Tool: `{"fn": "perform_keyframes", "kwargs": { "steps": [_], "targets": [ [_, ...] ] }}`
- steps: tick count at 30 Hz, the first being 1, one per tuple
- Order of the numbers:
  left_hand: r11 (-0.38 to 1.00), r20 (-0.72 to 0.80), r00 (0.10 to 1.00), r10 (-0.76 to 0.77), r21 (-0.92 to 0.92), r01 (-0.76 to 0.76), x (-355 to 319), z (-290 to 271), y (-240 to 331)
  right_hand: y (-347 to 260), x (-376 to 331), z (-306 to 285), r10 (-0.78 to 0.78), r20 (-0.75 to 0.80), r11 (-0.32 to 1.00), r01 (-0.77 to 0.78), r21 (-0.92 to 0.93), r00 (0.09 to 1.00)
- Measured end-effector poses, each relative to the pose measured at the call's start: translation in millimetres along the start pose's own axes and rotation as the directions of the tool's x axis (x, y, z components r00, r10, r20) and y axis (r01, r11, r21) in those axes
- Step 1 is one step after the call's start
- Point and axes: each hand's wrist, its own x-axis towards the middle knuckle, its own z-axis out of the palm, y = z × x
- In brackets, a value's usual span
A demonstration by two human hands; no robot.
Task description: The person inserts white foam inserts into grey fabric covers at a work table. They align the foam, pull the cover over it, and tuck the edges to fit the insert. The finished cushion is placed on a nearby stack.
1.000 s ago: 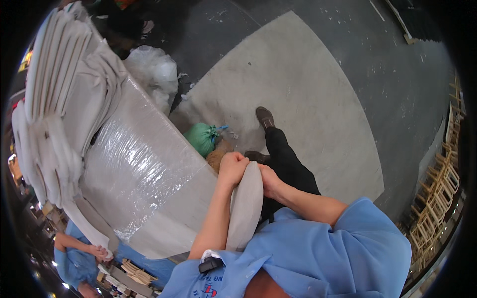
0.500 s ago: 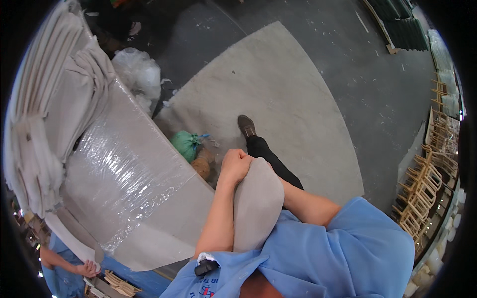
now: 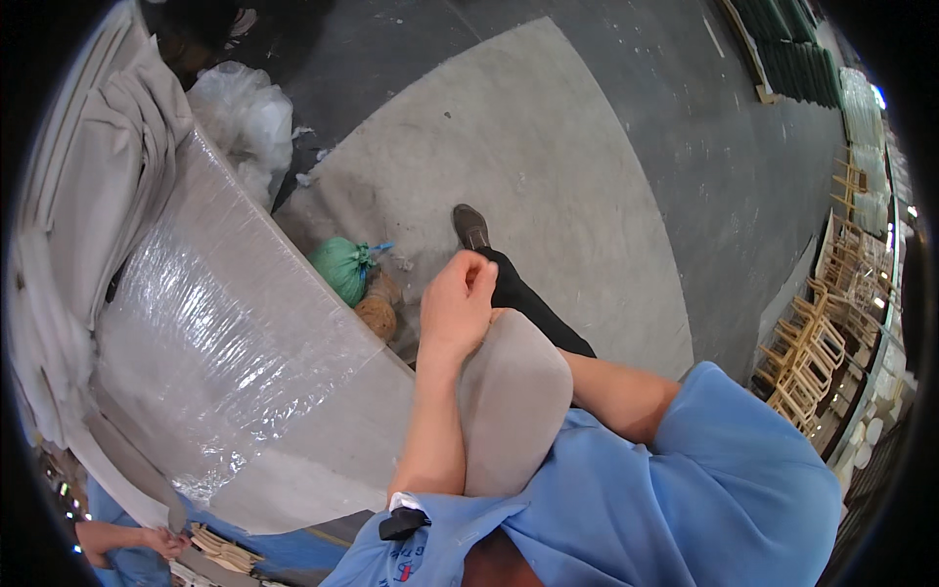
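A rounded, beige fabric-covered pad (image 3: 514, 396) stands between my forearms, against the front of my blue shirt. My left hand (image 3: 454, 301) is raised just beyond its top edge, with thumb and fingers pinched together. Whatever is in that pinch, if anything, is too small to make out. The pad covers nearly all of my right hand (image 3: 500, 313); only a sliver shows at the pad's top edge, and its fingers are hidden. My right forearm passes behind the pad from the right.
At left, a table (image 3: 323, 460) carries clear plastic film (image 3: 225, 342) and stacked beige fabric (image 3: 108, 166). A green bag (image 3: 341, 269), a brown roll (image 3: 376, 319) and a plastic bundle (image 3: 245, 122) lie beside it. Wooden frames (image 3: 812, 342) stand right. A co-worker's hand (image 3: 164, 541) shows lower left.
My left hand has lifted off the pad's top edge, moving slightly away and left, and its fingers now pinch. The pad has tilted a little to the right. The whole view has shifted slightly.
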Motion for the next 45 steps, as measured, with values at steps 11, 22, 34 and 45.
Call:
{"fn": "perform_keyframes", "kwargs": {
  "steps": [11, 22, 34, 45],
  "targets": [
    [0.956, 0.322, 0.926, 0.195, -0.273, -0.107, -10.9, 35.2, -15.7, 4.6, 19.9, 11.2, 0.0, 0.09, 1.0, -0.001, 0.016, 0.996],
    [0.943, -0.144, 0.975, 0.171, -0.263, -0.204, -27.2, 16.6, -30.5, -7.4, 8.4, -6.4, -0.412, -0.152, 0.9, 0.374, -0.223, 0.899],
    [0.913, 0.0, 0.982, 0.189, -0.367, -0.176, -193.2, 25.2, -46.9, -38.4, -41.9, 27.4, -0.607, 0.36, 0.76, 0.649, 0.002, 0.709],
    [0.934, 0.074, 0.945, 0.319, -0.196, -0.3, -186.1, 21.9, -77.2, -12.6, 10.6, 5.4, -0.277, 0.604, 0.931, 0.054, 0.361, 0.747]
  ]
}}
